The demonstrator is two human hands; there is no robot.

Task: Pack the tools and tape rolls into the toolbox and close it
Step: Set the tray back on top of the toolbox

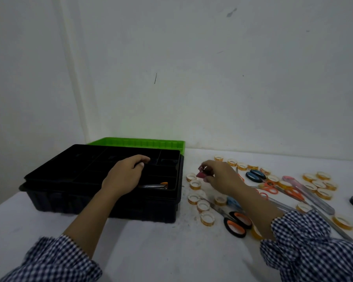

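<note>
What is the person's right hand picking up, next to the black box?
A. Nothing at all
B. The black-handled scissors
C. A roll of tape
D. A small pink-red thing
D: the right hand pinches a small pink-red object just right of the open toolbox, while the tape rolls and scissors lie untouched.

Black toolbox (102, 200) open; tape rolls (195, 184), scissors (235, 222) alongside.

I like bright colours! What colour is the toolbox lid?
Bright green; the lid lies open behind the black toolbox, head view.
</note>
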